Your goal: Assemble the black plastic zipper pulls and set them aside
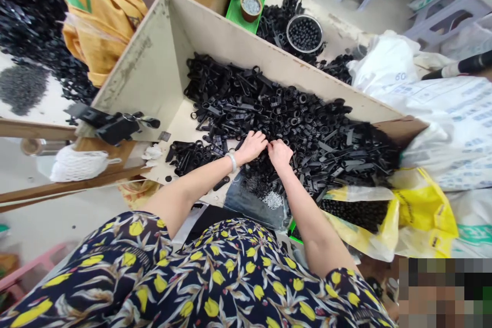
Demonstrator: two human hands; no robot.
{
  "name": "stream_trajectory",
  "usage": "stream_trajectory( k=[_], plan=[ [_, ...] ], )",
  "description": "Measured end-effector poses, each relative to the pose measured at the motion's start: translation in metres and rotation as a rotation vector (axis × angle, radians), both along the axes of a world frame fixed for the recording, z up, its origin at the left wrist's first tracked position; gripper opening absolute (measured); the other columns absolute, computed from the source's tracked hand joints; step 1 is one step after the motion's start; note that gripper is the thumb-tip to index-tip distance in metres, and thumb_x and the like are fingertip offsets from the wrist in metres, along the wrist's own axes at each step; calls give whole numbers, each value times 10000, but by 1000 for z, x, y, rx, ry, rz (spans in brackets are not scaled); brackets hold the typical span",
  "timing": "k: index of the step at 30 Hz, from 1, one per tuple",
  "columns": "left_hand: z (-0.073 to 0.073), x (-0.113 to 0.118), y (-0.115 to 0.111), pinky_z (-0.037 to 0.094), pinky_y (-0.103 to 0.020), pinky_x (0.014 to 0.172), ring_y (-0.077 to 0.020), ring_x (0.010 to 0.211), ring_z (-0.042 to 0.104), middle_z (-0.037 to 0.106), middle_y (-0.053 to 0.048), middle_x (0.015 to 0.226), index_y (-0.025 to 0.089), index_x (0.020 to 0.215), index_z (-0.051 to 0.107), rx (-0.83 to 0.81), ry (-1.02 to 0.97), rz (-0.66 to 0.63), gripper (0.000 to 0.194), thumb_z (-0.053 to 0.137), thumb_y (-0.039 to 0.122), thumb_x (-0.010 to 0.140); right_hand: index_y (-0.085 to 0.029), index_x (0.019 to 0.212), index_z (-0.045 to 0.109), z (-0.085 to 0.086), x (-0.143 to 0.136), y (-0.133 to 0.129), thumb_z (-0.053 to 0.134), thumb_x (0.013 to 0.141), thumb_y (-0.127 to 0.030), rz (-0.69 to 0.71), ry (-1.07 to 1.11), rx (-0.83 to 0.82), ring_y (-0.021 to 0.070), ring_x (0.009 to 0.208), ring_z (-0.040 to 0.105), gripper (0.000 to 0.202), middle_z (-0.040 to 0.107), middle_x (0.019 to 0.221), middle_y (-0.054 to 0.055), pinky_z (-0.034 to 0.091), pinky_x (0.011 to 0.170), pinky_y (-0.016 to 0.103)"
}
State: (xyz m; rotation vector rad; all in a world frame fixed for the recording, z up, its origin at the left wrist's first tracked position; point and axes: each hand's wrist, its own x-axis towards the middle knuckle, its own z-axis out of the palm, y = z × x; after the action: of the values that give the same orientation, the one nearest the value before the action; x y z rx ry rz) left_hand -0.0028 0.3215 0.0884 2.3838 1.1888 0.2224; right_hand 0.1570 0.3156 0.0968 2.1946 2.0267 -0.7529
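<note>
My left hand (251, 147), with a pale bracelet at the wrist, and my right hand (280, 154) meet fingertip to fingertip over a large heap of black plastic parts (292, 113). The fingers of both are bent and pinched together; whatever lies between them is too small and dark to make out. Below the hands, at the table's near edge, a small pile of silvery pins (272, 200) lies beside tiny black pieces (255, 184) on a dark sheet. A smaller group of black parts (192, 156) is left of my left hand.
Upright boards (269, 41) wall in the heap behind and at left. Beyond them are a green tray (234, 10) and a metal bowl of black balls (305, 34). A black tool (115, 125) sits on the left board. White sacks (446, 113) and a yellow bag (426, 210) stand at right.
</note>
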Motion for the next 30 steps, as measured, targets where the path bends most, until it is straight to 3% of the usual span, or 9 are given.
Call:
stream_trajectory(
  k=[5,9,12,14,17,20,24,30],
  plan=[
    [16,-16,8,387,-499,1063,-293,1100,614,702,-143,1026,155,928,637,-125,-122,62,83,563,155,966,-233,914,784,3,7,9,682,917,-366,-191,214,2,239,991,685,167,753,1061,86,501,879,344],
    [42,-23,2,507,-365,823,-202,798,670,702,-46,864,193,1025,573,-265,-231,236,53,569,235,994,-203,934,755,27,27,0,701,873,-543,-315,496,45,218,884,701,349,774,968,75,564,835,361],
    [71,-22,-17,501,-274,674,-141,681,660,703,-20,842,193,1186,519,-605,-545,406,168,491,258,1034,-204,979,717,60,34,-21,677,864,-645,-355,732,93,211,938,719,458,770,1122,97,602,837,366],
    [93,-18,-34,497,-248,666,-116,689,650,700,-26,879,184,1249,519,-906,-865,535,255,537,253,1005,-214,980,705,86,34,-38,736,860,-591,-346,941,154,221,1014,723,397,754,1178,100,607,898,386],
    [124,-13,-60,492,-246,699,-105,738,623,686,-36,940,177,1257,581,-1098,-1108,620,330,636,257,941,-243,1171,706,123,30,-58,801,879,-425,-192,1049,281,213,1009,717,357,734,1136,80,609,937,400],
    [149,-7,-79,477,-252,704,-107,770,605,675,-44,1013,182,1225,608,-1139,-1155,624,317,656,278,926,-289,1323,689,147,29,-69,775,923,-351,53,853,389,205,949,700,414,707,1128,72,625,895,408],
    [169,-4,-95,455,-239,679,-105,767,590,654,-37,1010,185,1230,608,-1133,-1117,624,298,616,256,941,-330,1297,733,157,31,-76,722,967,-300,232,719,484,222,1012,693,331,679,1159,81,630,895,417],
    [178,-8,-108,499,-263,702,-111,724,588,665,-37,1012,174,1203,624,-989,-955,574,275,570,227,938,-358,1369,695,162,34,-87,710,978,-252,378,680,527,199,927,696,406,668,1061,68,638,806,362]
  ],
)
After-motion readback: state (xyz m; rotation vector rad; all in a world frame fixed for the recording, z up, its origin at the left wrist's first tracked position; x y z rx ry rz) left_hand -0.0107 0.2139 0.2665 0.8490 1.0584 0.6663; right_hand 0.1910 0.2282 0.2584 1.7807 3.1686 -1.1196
